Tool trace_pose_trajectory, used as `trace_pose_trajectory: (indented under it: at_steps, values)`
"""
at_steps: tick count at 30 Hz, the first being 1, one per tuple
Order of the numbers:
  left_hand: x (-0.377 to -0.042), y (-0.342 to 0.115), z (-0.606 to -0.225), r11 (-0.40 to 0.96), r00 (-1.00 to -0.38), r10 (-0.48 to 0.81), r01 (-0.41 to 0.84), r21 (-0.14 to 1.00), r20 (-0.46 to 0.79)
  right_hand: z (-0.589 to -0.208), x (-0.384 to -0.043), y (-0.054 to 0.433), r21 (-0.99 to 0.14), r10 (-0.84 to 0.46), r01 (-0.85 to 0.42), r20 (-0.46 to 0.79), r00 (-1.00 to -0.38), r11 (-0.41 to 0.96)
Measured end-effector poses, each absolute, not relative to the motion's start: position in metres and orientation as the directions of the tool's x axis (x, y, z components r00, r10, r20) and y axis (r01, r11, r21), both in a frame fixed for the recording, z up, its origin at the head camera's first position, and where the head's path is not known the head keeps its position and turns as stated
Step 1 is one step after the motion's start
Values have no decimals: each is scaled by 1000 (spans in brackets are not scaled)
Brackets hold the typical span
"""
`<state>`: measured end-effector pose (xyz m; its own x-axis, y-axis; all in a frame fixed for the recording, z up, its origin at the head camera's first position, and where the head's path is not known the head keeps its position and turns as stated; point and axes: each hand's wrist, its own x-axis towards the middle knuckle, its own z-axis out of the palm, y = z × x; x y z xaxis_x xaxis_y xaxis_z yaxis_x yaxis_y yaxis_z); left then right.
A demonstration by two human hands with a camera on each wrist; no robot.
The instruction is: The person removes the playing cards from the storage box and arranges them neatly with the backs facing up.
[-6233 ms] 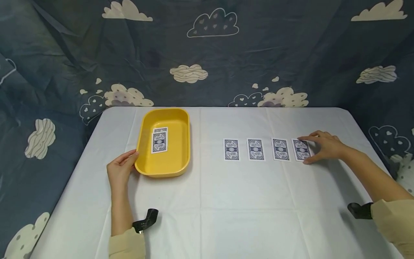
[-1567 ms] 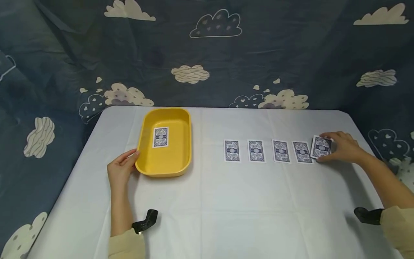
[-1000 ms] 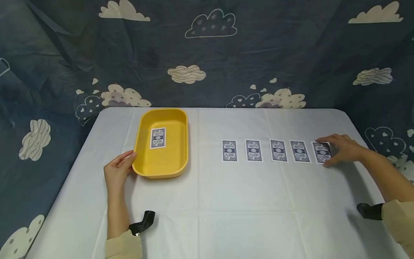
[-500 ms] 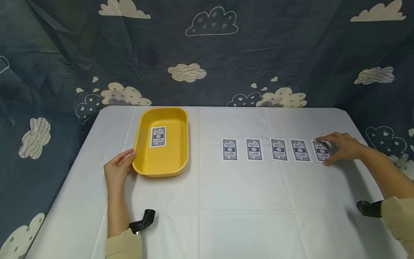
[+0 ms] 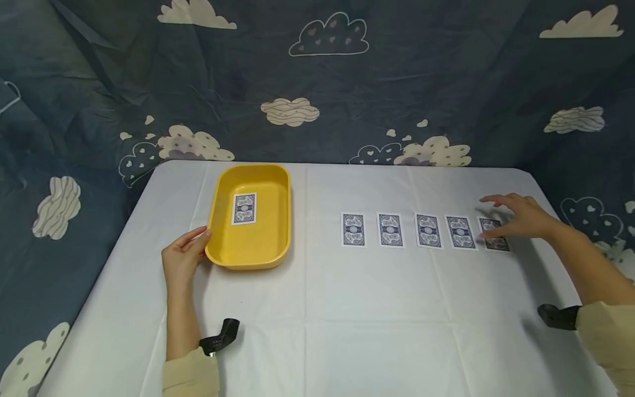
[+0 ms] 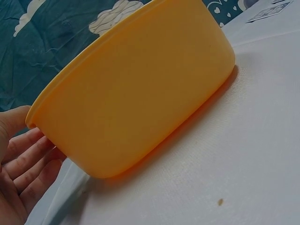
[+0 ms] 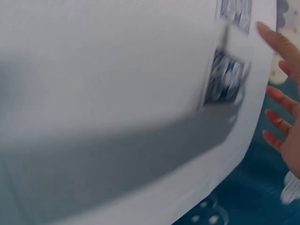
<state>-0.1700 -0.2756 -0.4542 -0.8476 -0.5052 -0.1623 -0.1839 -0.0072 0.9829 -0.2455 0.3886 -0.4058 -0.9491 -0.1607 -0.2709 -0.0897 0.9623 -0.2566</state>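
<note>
My left hand [image 5: 183,258] holds the near left edge of a yellow tray [image 5: 248,255], thumb at the rim and fingers under it in the left wrist view. One face-down playing card [image 5: 245,209] lies inside the tray. On the right, my right hand [image 5: 521,218] hovers with spread fingers over the rightmost playing card [image 5: 498,244], covering part of it. The right wrist view shows those fingers apart from that same card [image 7: 224,79], nothing between them. Further face-down cards, including one beside it [image 5: 462,232], form a row to the left.
A white cloth covers the table [image 5: 377,309]. Behind it hangs a dark curtain [image 5: 397,82] with cloud prints. Black wrist cameras [image 5: 220,337] sit on both forearms. Three more cards, one of them the leftmost [image 5: 353,229], continue the row towards the tray.
A card has moved from the tray to the right end of the row. My right hand has let go of it and risen. My left hand stays at the tray.
</note>
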Motion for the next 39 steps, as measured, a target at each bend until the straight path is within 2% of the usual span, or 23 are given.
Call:
trace_pose_trajectory:
  at_steps: [3,6,10,12,16,22,27,31,35,39]
  values:
    - [-165,-272,-441,9,-845,-504,-210,978,-177,-395,-254,358,-246,-150,-88,-248,-957,965]
    - [-172,-279,-455,-11,-842,-513,-186,982,-165,-386,-266,320,-235,-161,-102,-251,-954,967]
    - [-184,-289,-483,-16,-844,-521,-140,990,-128,-376,-283,267,-209,-244,-197,-226,-943,958]
    - [-186,-290,-485,-5,-840,-528,-142,990,-124,-371,-291,239,-205,-304,-264,-195,-933,942]
    - [-183,-291,-481,19,-848,-517,-144,989,-114,-364,-304,186,-217,-422,-388,-140,-896,896]
    - [-185,-289,-482,51,-855,-511,-136,989,-92,-359,-316,116,-225,-522,-490,-112,-846,842]
    - [-177,-281,-463,48,-857,-504,-153,987,-108,-358,-320,53,-242,-607,-583,-34,-794,776]
    - [-170,-273,-447,70,-858,-499,-179,981,-121,-360,-323,6,-208,-679,-666,12,-734,716]
    - [-171,-274,-447,64,-863,-497,-147,987,-96,-365,-325,-35,-190,-719,-707,10,-695,681]
    - [-171,-276,-447,43,-859,-498,-160,986,-118,-375,-323,-72,-240,-732,-704,-42,-680,668]
